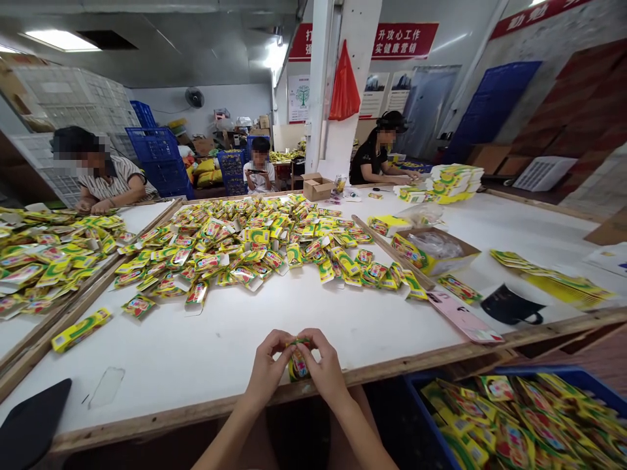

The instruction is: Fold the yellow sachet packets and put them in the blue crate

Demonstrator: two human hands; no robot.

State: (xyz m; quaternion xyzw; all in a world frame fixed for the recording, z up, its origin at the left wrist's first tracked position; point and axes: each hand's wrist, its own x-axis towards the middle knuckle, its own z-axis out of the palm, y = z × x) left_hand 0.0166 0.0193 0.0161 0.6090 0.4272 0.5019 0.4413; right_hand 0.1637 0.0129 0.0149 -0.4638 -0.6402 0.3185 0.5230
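Observation:
My left hand [268, 367] and my right hand [324, 369] meet at the near edge of the white table [235, 333]. Both pinch one small yellow and green printed packet [298, 364], which hangs between the fingers; its lower part shows below them. Beyond my hands a big heap of the same packets [245, 245] covers the middle of the table.
A blue crate [519, 418] full of packets sits at lower right. A cardboard box [434, 251], a pink phone [463, 316] and a black mask [509, 305] lie to the right. A folded yellow box [81, 329] lies left. Three people sit at the far side.

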